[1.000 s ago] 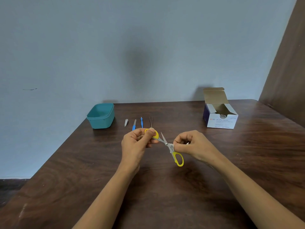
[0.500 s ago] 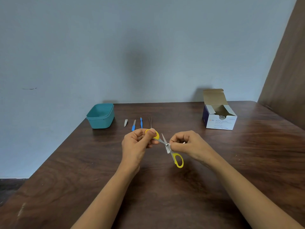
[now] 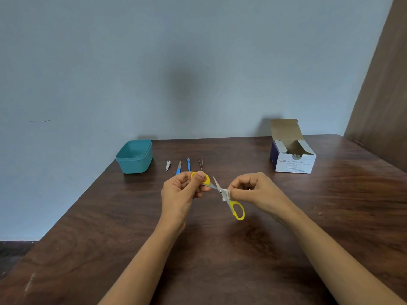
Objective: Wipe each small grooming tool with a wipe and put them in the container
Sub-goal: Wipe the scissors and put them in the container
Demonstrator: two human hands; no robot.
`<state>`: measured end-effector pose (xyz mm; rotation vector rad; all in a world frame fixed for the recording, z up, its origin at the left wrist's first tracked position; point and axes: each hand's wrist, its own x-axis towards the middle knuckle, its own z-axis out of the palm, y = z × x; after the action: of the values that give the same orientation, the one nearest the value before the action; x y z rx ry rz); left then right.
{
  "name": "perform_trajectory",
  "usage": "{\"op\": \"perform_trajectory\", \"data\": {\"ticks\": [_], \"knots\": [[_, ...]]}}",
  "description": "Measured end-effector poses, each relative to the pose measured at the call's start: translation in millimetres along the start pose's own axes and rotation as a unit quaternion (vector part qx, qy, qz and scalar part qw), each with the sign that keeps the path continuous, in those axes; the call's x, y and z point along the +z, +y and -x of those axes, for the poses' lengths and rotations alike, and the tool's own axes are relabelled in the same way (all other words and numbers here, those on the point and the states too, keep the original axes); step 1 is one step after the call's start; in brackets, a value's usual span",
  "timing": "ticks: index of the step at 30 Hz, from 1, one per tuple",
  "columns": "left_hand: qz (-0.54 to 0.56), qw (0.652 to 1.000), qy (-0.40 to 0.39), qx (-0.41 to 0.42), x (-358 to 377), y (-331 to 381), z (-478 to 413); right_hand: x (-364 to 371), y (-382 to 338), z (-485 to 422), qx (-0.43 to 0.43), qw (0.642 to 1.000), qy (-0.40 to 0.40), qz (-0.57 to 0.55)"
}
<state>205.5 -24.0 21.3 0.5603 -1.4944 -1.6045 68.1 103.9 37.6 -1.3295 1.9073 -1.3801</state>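
Small yellow-handled scissors hang spread apart above the table's middle. My left hand grips one yellow handle loop. My right hand pinches a small white wipe against the scissors near the pivot, by the shank of the other handle. Behind my hands lie a nail clipper, a blue-handled file, a blue-handled thin tool and metal tweezers in a row. The teal container stands at the table's back left, with no tools seen inside.
An open white box of alcohol swabs stands at the back right of the dark wooden table. A pale wall runs behind the table. A brown panel rises at the right edge.
My right hand with the wipe has shifted slightly along the scissors near the pivot. The left hand keeps its hold on the handle loop. The tools in the row have not moved.
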Motion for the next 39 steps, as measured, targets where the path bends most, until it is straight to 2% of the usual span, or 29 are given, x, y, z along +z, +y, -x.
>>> {"op": "perform_trajectory", "data": {"ticks": [5, 10, 13, 17, 27, 33, 35, 39], "knots": [[-0.01, 1.0, -0.016, 0.002, 1.9, -2.0, 2.7, 2.1, -3.9, 0.2, 0.024, 0.998, -0.006, -0.063], [-0.02, 0.999, -0.026, 0.006, 7.7, -6.1, 6.7, 12.3, -4.0, 1.0, 0.047, 0.991, 0.062, -0.111], [-0.016, 1.0, -0.014, 0.009, 8.9, -7.2, 6.3, 14.2, -5.4, 0.8, 0.048, 0.99, 0.08, -0.102], [-0.01, 1.0, 0.011, 0.012, 5.1, -6.1, 2.6, 10.2, -4.8, 0.5, 0.062, 0.993, 0.064, -0.076], [-0.043, 0.997, -0.065, 0.018, 19.2, -11.2, 14.0, 14.4, -12.8, -0.2, 0.017, 0.988, 0.133, -0.076], [-0.007, 0.999, -0.031, 0.016, 16.3, -9.1, 8.1, 3.7, -14.2, -0.4, 0.021, 0.967, 0.173, -0.183], [0.005, 1.0, -0.02, 0.014, 14.8, -8.2, 6.9, -2.2, -12.3, 0.5, 0.032, 0.973, 0.151, -0.172], [0.006, 1.0, -0.01, 0.013, 11.4, -7.2, 5.1, -2.1, -10.2, 2.1, 0.052, 0.993, 0.049, -0.092]]}}
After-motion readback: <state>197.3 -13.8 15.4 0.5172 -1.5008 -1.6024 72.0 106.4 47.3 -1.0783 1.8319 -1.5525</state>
